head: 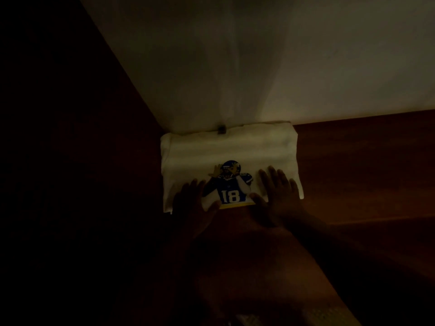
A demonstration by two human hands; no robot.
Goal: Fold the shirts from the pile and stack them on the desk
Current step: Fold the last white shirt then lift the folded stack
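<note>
1. Shirt (226, 151): it is white and folded into a rectangle, and it lies on the desk (353, 165) in the corner, with its far edge against the wall (259, 67).
2. On the near half of the shirt there is a print (231, 184) of a football player in a blue jersey with the number 18 and a helmet; a yellow strip runs along the bottom of the print.
3. The left hand (197, 203) lies flat on the near left part of the shirt, with fingers straight and spread and the thumb pointing toward the print. It holds nothing; it only presses on the cloth.
4. The right hand (277, 194) lies flat on the near right part of the shirt in the same way, fingers straight and spread, thumb toward the print. It also grips nothing.
5. The print is between the two hands, and both thumbs touch or almost touch its lower edge; I cannot tell which.
6. The desk is of reddish-brown wood and goes on to the right of the shirt and toward the person.
7. A small dark thing (221, 130) sits at the far edge of the shirt, where it meets the wall; what it is I cannot tell.
8. The scene is very dark, and the left side is almost black, so nothing there can be made out.
</note>
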